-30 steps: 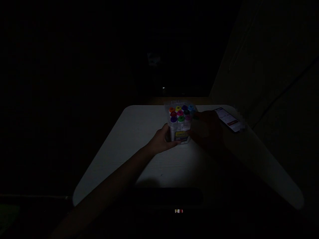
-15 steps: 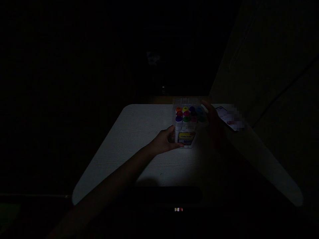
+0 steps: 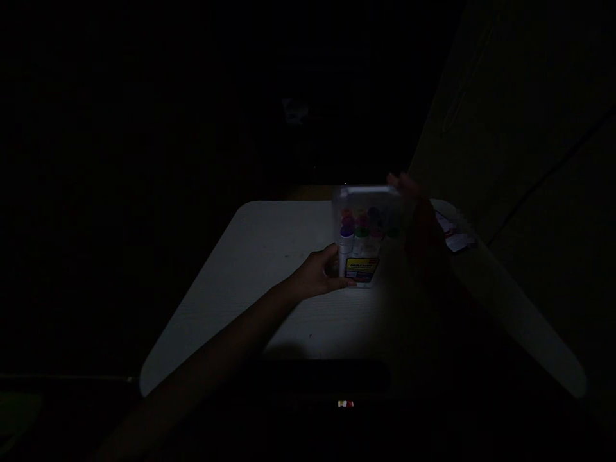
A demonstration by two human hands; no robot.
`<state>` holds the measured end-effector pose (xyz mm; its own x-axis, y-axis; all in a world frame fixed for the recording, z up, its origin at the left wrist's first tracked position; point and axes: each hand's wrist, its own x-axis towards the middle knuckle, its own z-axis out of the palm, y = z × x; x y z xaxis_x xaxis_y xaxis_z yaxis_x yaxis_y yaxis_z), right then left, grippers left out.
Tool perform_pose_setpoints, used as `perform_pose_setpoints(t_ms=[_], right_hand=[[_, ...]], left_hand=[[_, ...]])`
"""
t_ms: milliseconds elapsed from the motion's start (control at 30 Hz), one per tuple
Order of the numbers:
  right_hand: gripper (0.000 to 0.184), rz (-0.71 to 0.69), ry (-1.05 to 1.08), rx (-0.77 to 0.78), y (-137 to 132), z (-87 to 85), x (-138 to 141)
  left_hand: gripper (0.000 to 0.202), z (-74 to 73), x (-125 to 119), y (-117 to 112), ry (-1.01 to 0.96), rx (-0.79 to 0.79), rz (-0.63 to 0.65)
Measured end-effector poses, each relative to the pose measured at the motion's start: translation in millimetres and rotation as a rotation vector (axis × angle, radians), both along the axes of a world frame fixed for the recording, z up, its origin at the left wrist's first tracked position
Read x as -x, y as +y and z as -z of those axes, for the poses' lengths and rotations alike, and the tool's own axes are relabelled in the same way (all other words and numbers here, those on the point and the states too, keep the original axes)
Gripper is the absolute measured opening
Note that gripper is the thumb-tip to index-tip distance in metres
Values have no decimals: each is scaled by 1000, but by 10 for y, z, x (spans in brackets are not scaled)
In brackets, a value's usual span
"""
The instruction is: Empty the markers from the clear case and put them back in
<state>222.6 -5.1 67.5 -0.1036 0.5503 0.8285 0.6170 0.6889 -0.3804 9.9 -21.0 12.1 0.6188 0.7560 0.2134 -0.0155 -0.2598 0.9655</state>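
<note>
A clear plastic marker case (image 3: 342,263) stands on the table with a yellow and dark label on its front. Inside it are several white markers with coloured caps (image 3: 347,230), among them purple, green and red. My left hand (image 3: 315,274) is closed around the case's lower left side, thumb along the front. The see-through lid (image 3: 368,190) is raised above the caps, blurred by motion. At the lid's upper right corner, my right hand (image 3: 409,189) has its fingers on the edge; most of that hand is in deep shadow.
The white table (image 3: 269,237) has rounded corners. A phone (image 3: 455,234) lies at its right rear, partly behind my right arm. A dark cable (image 3: 543,176) runs along the right wall. The surroundings are very dark.
My right hand has moved up, and the lid has risen with it, its top edge now bright. My left hand keeps its hold on the case. More of the phone is covered.
</note>
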Motion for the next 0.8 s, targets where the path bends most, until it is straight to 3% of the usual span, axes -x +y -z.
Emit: perform_pose_setpoints(t_ms=[167,267,433,633,800], right_hand=[[45,-20,-30,-33,-468,-137,62],[40,-21,-124,-95,-581,-207,84],[40,-43,-233,-150,-534,-154,140],[39,52,-290,-116,-472,-125,150],[56,83,-317,-218,-464,-187,171]], left_hand=[[63,34,3,26,-27,-16,-6],[65,38,20,56,-17,-69,-59],[71,23,58,96,-28,-87,-91],[74,-15,52,98,-25,-68,-75],[72,4,47,105,-26,-76,-78]])
